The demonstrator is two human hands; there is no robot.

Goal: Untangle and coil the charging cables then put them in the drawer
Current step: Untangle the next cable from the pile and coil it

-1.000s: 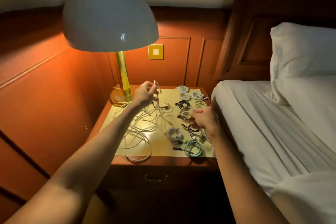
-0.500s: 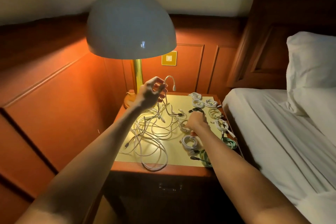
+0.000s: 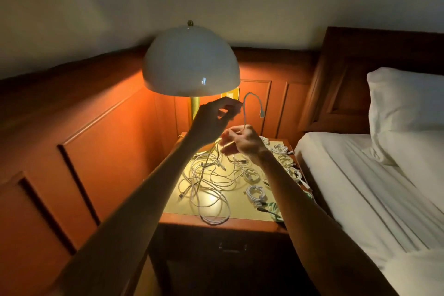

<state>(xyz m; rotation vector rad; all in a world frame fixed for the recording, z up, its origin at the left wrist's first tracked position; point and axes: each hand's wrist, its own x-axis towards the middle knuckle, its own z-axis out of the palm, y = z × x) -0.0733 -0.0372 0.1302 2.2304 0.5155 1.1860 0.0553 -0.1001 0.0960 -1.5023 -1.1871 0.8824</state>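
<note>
Charging cables are seen in a loose white tangle on the table, spread from its centre toward 9 o'clock, with one loop hanging over the 6 o'clock edge. One white cable is lifted out of the heap. It is pinched between the thumb and fingers of the right hand, which is raised above the table's 12 o'clock side. Its free end arches up and over so that the plug points down. The left hand is held just beside it at 10 o'clock, fingers curled, thumb and forefinger drawn close. In the backlit silhouette it cannot be told whether a strand is gripped there, though one seems to drop from beneath it into the tangle. Coiled cables (all white but one green coil at the 5 o'clock corner) are laid along the 3 o'clock side. The drawer below is closed. A domed lamp stands at 11 o'clock, and a bed lies at 3 o'clock.
</note>
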